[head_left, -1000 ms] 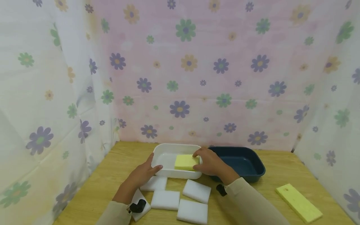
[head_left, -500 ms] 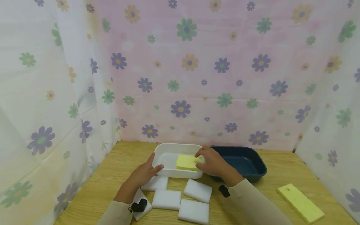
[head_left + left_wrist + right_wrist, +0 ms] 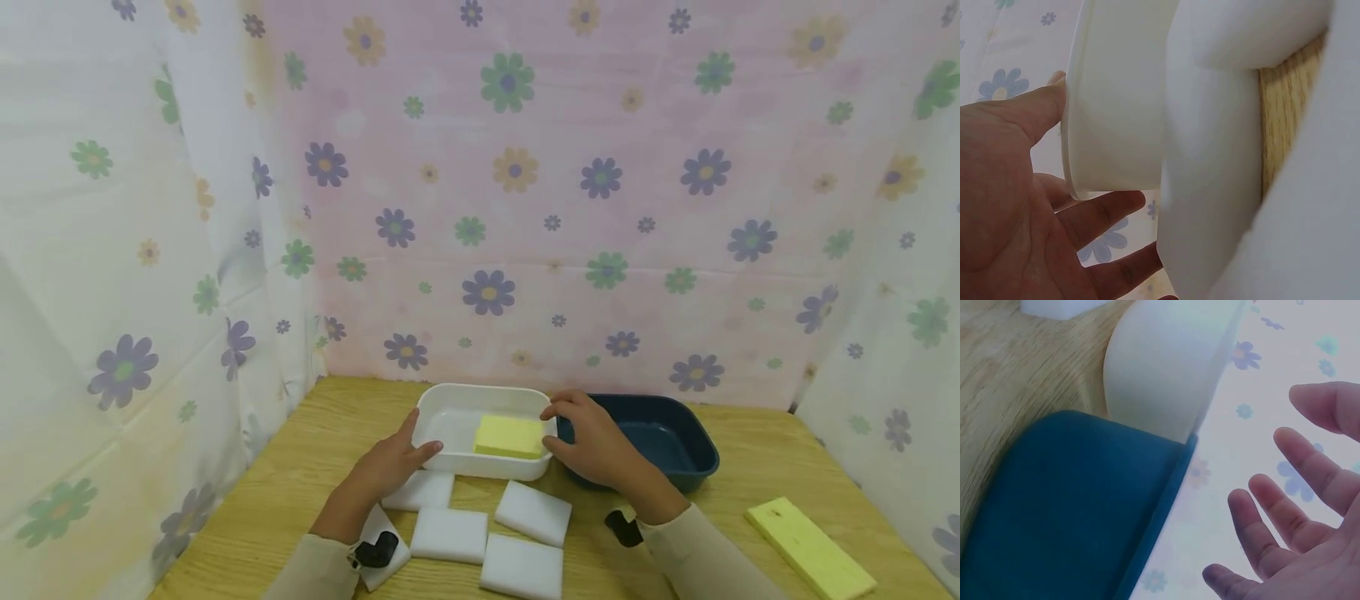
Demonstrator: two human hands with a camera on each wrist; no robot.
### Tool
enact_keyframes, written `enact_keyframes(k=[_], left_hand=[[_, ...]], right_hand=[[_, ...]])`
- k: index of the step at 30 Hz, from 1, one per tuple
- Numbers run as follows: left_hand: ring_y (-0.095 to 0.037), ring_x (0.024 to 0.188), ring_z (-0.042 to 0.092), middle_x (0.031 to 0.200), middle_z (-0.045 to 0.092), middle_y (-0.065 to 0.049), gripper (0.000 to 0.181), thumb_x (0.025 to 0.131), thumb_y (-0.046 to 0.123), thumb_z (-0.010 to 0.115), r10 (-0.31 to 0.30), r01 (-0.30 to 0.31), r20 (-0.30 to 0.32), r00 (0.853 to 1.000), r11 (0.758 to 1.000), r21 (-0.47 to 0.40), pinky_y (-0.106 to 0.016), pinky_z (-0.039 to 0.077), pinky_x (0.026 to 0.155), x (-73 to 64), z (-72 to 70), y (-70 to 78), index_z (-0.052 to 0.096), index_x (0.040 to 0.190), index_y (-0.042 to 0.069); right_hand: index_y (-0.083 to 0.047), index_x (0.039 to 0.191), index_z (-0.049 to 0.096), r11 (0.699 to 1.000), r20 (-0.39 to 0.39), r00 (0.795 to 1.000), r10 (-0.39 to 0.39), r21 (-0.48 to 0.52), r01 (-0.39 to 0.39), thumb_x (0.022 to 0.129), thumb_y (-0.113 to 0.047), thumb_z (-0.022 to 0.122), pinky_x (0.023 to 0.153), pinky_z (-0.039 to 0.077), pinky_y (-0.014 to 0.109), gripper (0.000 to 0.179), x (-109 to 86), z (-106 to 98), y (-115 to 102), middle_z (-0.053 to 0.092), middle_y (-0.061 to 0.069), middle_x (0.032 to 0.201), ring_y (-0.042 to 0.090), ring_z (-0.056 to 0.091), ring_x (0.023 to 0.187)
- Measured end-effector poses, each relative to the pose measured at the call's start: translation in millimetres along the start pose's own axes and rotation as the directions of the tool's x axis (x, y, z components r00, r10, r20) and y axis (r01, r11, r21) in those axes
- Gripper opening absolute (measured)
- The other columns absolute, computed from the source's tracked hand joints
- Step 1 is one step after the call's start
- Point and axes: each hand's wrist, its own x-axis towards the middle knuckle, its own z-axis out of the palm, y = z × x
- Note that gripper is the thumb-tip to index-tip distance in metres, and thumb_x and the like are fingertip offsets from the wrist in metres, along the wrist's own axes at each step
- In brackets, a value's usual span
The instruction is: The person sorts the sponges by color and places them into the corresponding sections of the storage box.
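Observation:
A yellow sponge block (image 3: 509,437) lies in the right part of the white tray (image 3: 487,466). My left hand (image 3: 386,468) touches the tray's near left corner, its thumb at the front rim and its fingers along the end wall. The left wrist view shows those fingers spread and fairly straight against the white wall (image 3: 1116,125). Over the tray's right end hovers my right hand (image 3: 592,437), fingers apart and loosely bent, holding nothing. In the right wrist view that hand (image 3: 1304,519) is clear of both trays.
A dark blue tray (image 3: 693,477) stands against the white one's right side. Several white sponge blocks (image 3: 450,535) lie in front on the wooden table (image 3: 277,500). A longer yellow sponge slab (image 3: 812,550) lies at the right. Floral cloth (image 3: 562,250) encloses the table's back and sides.
My right hand has let go of the yellow sponge and drawn back to the right. The sponge stays in the white tray. My left hand keeps its place at the tray's corner.

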Motion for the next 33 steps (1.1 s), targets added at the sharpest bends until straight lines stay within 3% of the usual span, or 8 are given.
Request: enact_keyframes(k=[7,13,22,29,33], left_hand=[[-0.044,0.137,0.054,0.149,0.057,-0.019,0.094,0.102,0.063,0.052,0.004,-0.004,-0.008,1.000,1.000,0.014,-0.065,0.041,0.108,-1.5,-0.1,-0.2,0.005,0.168,0.015],[-0.043,0.136,0.055,0.148,0.059,-0.018,0.095,0.102,0.064,0.052,-0.003,0.003,-0.004,1.000,1.000,0.010,-0.065,0.041,0.108,-3.3,-1.3,1.5,0.005,0.168,0.016],[-0.036,0.129,0.063,0.125,0.074,-0.009,0.094,0.102,0.063,0.053,-0.012,0.012,0.005,1.000,1.000,-0.003,-0.063,0.041,0.109,-3.9,-1.0,1.0,0.005,0.169,0.017],[-0.038,0.134,0.058,0.142,0.064,-0.015,0.094,0.101,0.063,0.052,0.001,-0.001,-0.003,1.000,1.000,-0.002,-0.063,0.040,0.111,-0.7,0.2,-0.6,0.005,0.169,0.018],[-0.037,0.132,0.060,0.138,0.067,-0.014,0.094,0.101,0.063,0.052,-0.005,0.005,-0.001,1.000,1.000,-0.001,-0.063,0.041,0.109,0.3,0.6,-0.5,0.006,0.169,0.017]], right_hand=[[-0.016,0.118,0.072,1.000,-0.046,0.999,-0.002,-0.002,0.002,0.092,-0.020,0.080,0.103,0.051,0.053,0.027,-17.8,-9.4,2.8,0.058,0.005,0.138,0.030,0.058,0.131],[-0.019,0.119,0.073,1.000,-0.072,0.997,0.009,-0.007,-0.010,0.093,-0.022,0.080,0.099,0.052,0.056,0.027,-36.8,-19.6,4.9,0.057,0.004,0.141,0.031,0.060,0.127],[-0.019,0.118,0.073,0.999,-0.129,0.992,0.013,-0.047,-0.020,0.090,-0.021,0.082,0.095,0.055,0.054,0.030,-62.0,-32.9,15.4,0.059,0.004,0.140,0.032,0.062,0.123],[-0.022,0.116,0.073,0.995,-0.160,0.987,-0.006,-0.100,-0.010,0.088,-0.018,0.084,0.088,0.057,0.051,0.031,-80.6,-44.3,21.3,0.061,0.003,0.137,0.029,0.063,0.121],[-0.024,0.116,0.073,0.991,-0.161,0.987,-0.005,-0.131,-0.017,0.088,-0.020,0.084,0.085,0.058,0.047,0.031,-97.7,-53.4,22.9,0.061,0.001,0.136,0.027,0.063,0.121]])
